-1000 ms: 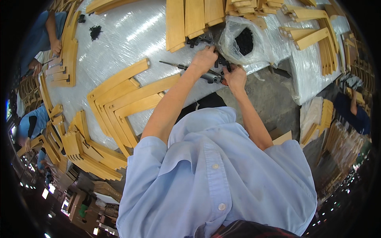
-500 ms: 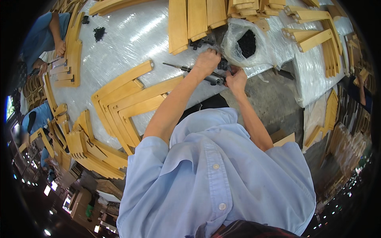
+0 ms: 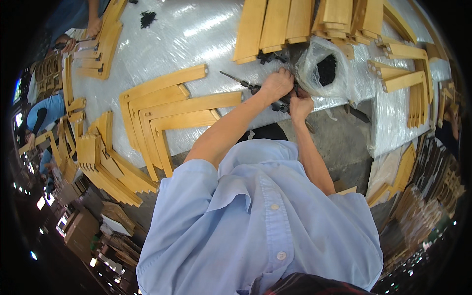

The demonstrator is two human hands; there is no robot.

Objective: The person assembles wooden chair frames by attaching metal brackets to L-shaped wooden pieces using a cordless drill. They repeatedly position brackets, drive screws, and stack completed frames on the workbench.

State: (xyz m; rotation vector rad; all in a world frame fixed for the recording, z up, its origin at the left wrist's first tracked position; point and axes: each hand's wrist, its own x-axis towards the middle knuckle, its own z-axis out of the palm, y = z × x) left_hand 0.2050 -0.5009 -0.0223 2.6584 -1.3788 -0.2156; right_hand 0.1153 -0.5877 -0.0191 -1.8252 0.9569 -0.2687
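My left hand is closed, fingers curled, at the near edge of the plastic-covered table. Just beside it, my right hand is closed in a pinch. Between their fingertips shows a small dark thing, too hidden to name. A power drill with a long bit lies under my left wrist, its bit pointing left. Beyond my hands sit several black brackets, by the ends of wooden boards. An open clear plastic bag holds a heap of small black pieces, probably screws, just right of my left hand.
L-shaped wooden frames lie nested on the left of the table. Wooden boards are stacked at the far side, with more frames at right. A small black heap lies far left. Another person's hand works beside wooden parts.
The whole view has shifted, so the table appears further right and higher. My hands have drawn closer together, and the black block seen between them before is now mostly hidden.
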